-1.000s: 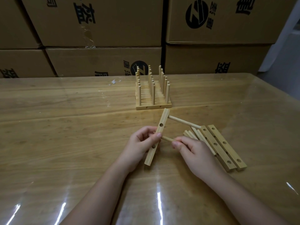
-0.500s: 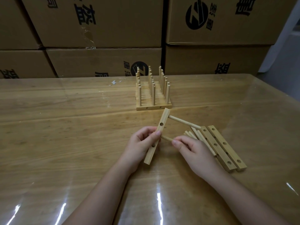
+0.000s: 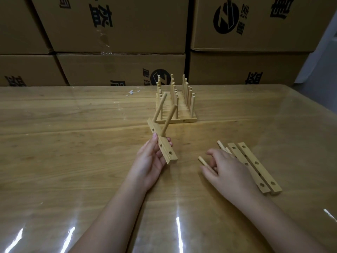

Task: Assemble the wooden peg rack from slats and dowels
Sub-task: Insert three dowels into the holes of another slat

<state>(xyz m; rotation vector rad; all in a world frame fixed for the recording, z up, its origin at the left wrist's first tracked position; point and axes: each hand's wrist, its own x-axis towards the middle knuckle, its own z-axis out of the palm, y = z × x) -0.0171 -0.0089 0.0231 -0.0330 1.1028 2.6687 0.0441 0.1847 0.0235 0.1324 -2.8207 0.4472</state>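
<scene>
My left hand (image 3: 152, 159) grips a wooden slat (image 3: 166, 149) lifted off the table, with two dowels (image 3: 165, 114) standing up out of its holes, tilted to the right. My right hand (image 3: 227, 170) lies over the loose dowels on the table, its fingers curled around one dowel (image 3: 202, 160) whose end sticks out to the left. More loose dowels (image 3: 221, 146) show behind that hand. Two spare slats (image 3: 255, 165) with holes lie side by side right of it. A finished peg rack (image 3: 176, 105) stands further back at the centre.
The wooden table (image 3: 73, 143) has a glossy clear cover. Stacked cardboard boxes (image 3: 113, 33) form a wall along its far edge. The table's right edge (image 3: 313, 114) runs diagonally at the right.
The second dowel now sits in the slat. My left hand has lifted and turned the slat so both dowels point up. My right hand has moved right onto the loose dowels.
</scene>
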